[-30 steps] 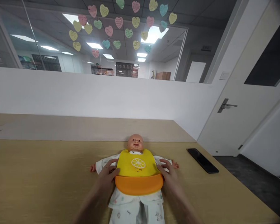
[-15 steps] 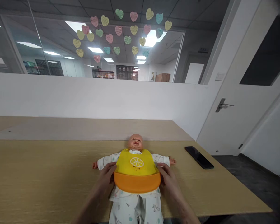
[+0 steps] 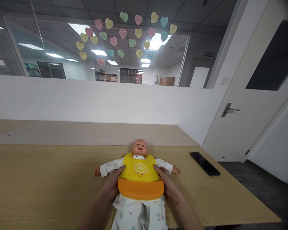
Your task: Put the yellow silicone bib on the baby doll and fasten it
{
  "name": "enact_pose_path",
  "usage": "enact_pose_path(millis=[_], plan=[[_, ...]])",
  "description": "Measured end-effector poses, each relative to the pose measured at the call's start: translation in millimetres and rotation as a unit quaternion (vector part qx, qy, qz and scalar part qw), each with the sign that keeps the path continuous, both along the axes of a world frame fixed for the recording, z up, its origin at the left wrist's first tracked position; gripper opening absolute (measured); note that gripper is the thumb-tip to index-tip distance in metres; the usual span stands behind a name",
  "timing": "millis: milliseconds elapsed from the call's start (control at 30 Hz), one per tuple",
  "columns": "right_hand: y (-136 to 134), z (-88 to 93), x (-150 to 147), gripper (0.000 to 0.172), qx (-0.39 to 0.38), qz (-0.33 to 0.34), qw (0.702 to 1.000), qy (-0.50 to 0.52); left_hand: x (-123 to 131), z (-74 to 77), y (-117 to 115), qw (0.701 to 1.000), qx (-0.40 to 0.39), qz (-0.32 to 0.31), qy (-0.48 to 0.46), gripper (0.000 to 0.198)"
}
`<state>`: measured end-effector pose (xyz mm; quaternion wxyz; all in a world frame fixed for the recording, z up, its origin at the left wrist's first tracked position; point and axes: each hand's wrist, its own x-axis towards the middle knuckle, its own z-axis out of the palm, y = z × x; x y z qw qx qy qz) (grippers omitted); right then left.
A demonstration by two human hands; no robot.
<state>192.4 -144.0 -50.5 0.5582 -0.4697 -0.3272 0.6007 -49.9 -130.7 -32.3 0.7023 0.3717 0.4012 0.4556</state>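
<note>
A baby doll (image 3: 139, 147) lies on its back on the table, arms spread, in a white printed outfit. Over its chest is a yellow bib (image 3: 140, 171) with a white citrus slice, a smiling face and an orange pocket (image 3: 140, 189) along the bottom. My left hand (image 3: 113, 182) is closed on the bib's left side, its thumb on the yellow front. At the opposite edge my right hand (image 3: 167, 181) grips in the same way. The other fingers are largely hidden behind the bib, beside the doll's torso.
A black phone (image 3: 205, 164) lies to the right on the wooden table (image 3: 50, 182). Behind the table stands a white wall (image 3: 98, 102) with a window bearing heart-shaped notes. A door (image 3: 237, 127) with a lever handle is at the right.
Both hands have shifted slightly inward and up along the bib's sides, and the thumbs now lie further onto its yellow front. The doll stays on its back.
</note>
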Motion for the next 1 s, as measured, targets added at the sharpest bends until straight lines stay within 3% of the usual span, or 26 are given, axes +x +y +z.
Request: enact_pose_path(millis=[133, 267, 467, 633, 700, 900, 1000], plan=[[-2.7, -5.4, -2.1, 0.045, 0.0, -0.063, 0.997, -0.055, 0.6, -3.4, -2.9, 0.993, -0.054, 0.09, -0.052, 0.025], [-4.5, -6.5, -5.6, 0.065, 0.014, -0.089, 0.996, -0.017, 0.3, 2.3, -6.8, 0.992, -0.048, 0.092, -0.069, 0.027], [-38.7, -1.1, -17.8, 0.067, 0.07, -0.116, 0.99, -0.028, -3.7, 13.2, -33.2, 0.989, -0.031, 0.121, -0.082, 0.029], [-87.7, -6.4, -23.8, 0.077, 0.075, -0.163, 0.982, -0.061, -17.7, 13.9, -73.5, 0.986, -0.032, 0.12, -0.115, 0.031], [-111.5, -7.4, -25.4, 0.076, 0.076, -0.184, 0.976, -0.084, -25.6, 14.6, -94.1, 0.986, -0.039, 0.093, -0.132, 0.035], [-208.3, -13.5, -28.3, 0.046, 0.146, -0.137, 0.961, -0.192, -53.0, 4.1, -168.4, 0.981, -0.022, -0.032, -0.188, 0.056], [-260.0, -24.9, -29.0, 0.033, 0.132, -0.116, 0.951, -0.255, -60.5, -8.4, -202.8, 0.981, -0.002, -0.074, -0.177, 0.06]])
